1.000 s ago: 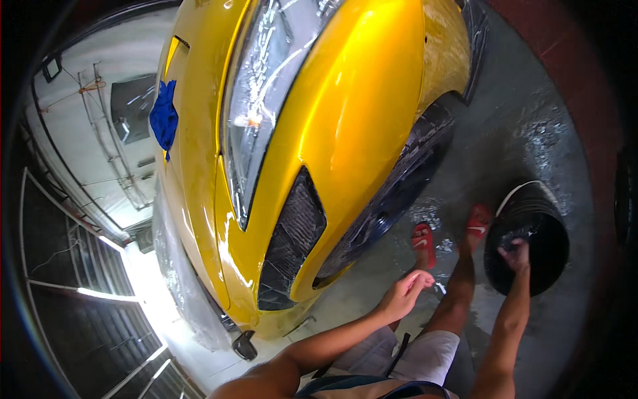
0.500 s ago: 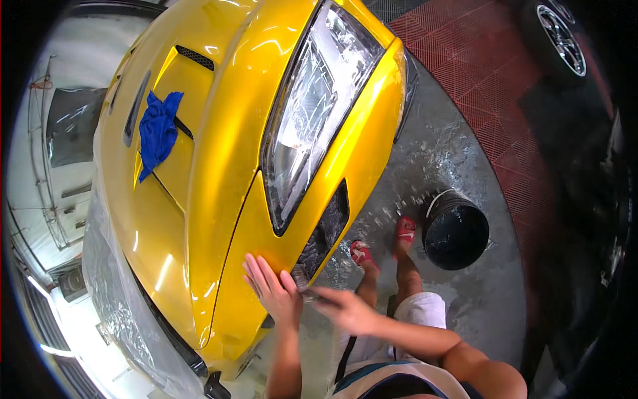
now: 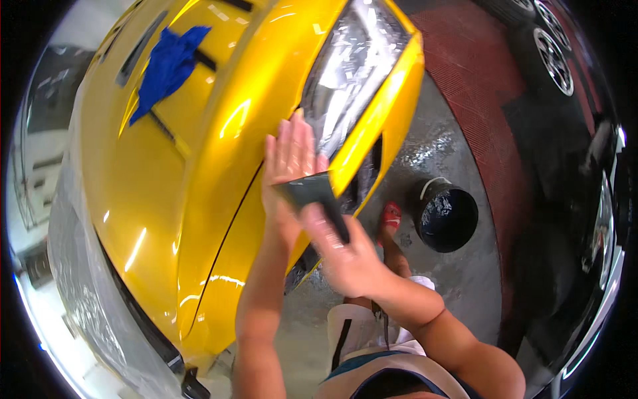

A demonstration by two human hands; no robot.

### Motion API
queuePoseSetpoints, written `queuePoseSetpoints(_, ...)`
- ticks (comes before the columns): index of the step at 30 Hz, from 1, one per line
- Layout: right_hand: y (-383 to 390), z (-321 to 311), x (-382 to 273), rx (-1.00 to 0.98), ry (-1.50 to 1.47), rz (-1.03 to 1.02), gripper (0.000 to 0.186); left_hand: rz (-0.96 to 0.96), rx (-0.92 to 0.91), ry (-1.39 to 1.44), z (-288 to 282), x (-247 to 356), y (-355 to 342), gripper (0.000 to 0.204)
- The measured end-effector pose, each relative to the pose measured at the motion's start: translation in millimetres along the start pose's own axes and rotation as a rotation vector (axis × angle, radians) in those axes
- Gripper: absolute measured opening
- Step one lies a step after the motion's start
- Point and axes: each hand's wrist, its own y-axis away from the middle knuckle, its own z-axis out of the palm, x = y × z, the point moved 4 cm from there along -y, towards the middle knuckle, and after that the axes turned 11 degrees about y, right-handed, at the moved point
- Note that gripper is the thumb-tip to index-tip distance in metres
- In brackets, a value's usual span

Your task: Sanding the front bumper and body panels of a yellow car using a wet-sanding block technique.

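Observation:
My left hand (image 3: 291, 156) lies over the yellow car's front, its fingers stretched out beside the lower corner of the clear headlight (image 3: 355, 73). In my right hand (image 3: 345, 259) is a dark, flat squeegee (image 3: 318, 194) with a broad edge, gripped between thumb and fingers. The squeegee sits across the heel of my left hand and hides part of it; whether it touches the hand or the paint I cannot tell. Both hands are slightly blurred. The glossy yellow body panel (image 3: 229, 266) runs beneath my left forearm.
A crumpled blue cloth (image 3: 169, 70) rests on the hood. Clear plastic sheeting (image 3: 86, 286) drapes along the car's left side. On the wet grey floor stands a black bucket (image 3: 448, 219), right of my feet. Wheels (image 3: 553, 61) stand by the red floor tiles (image 3: 468, 86).
Both hands have moved up along the car, from the lower panel to the headlight's lower corner. The squeegee in my right hand is now turned broad side up. The view has shifted too.

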Motion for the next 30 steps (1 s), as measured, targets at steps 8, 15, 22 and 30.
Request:
queuePoseSetpoints(8, 45, -15, 73, 0.38, -0.498, -0.047, 0.042, -0.106, -0.076, 0.247, -16, 26, 81, 0.06)
queuePoseSetpoints(15, 46, -23, 58, 0.356, -0.438, -0.121, 0.036, -0.088, 0.165, 0.178, 8, -15, -24, 0.058)
queuePoseSetpoints(22, 5, -20, 35, 0.195, 1.155, -0.043, 0.049, -0.562, -0.061, 0.213, -51, -20, 181, 0.061)
queuePoseSetpoints(30, -50, 53, 13, -0.293, 1.764, -0.896, 0.085, -1.208, 0.46, -0.116, -84, -64, 458, 0.063)
